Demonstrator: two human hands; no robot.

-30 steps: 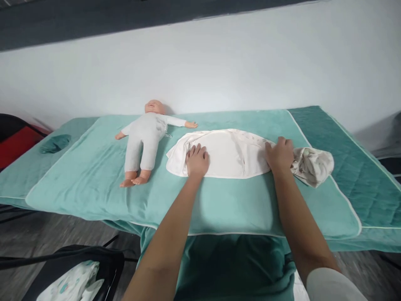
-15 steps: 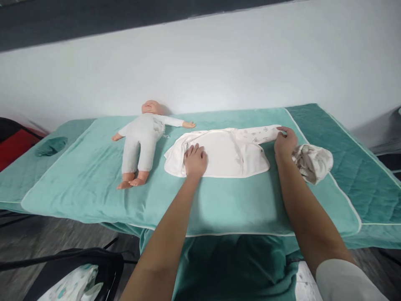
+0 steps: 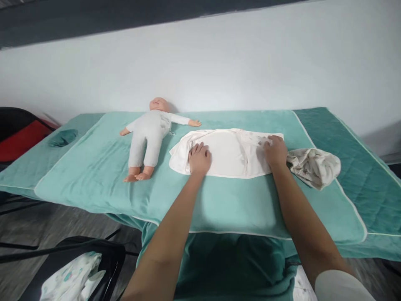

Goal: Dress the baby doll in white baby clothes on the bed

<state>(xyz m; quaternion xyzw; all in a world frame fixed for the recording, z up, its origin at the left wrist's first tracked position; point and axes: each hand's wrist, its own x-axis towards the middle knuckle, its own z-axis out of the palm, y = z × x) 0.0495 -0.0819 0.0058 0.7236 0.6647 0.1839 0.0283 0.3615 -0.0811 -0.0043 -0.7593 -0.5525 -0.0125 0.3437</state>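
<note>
A white baby shirt lies spread on the green mat, its patterned sleeve stretching to the right. My left hand rests flat on the shirt's left part, fingers extended over the bunched cloth. On the sleeve, my right hand has its fingers curled and closed on the fabric; the cuff end shows just past the knuckles. A crumpled, patterned piece of cloth lies beside my right wrist. To the left, a baby doll in a white cloth body lies on its back, arms spread.
The light green mat covers a bed with a darker quilted cover and a round hole at its left end. A white wall stands behind. At lower left, a black chair holds a printed cloth.
My right hand has moved left from the cuff's end, further along the sleeve and closer to the shirt's body. My left hand stays on the shirt. The view has shifted slightly.
</note>
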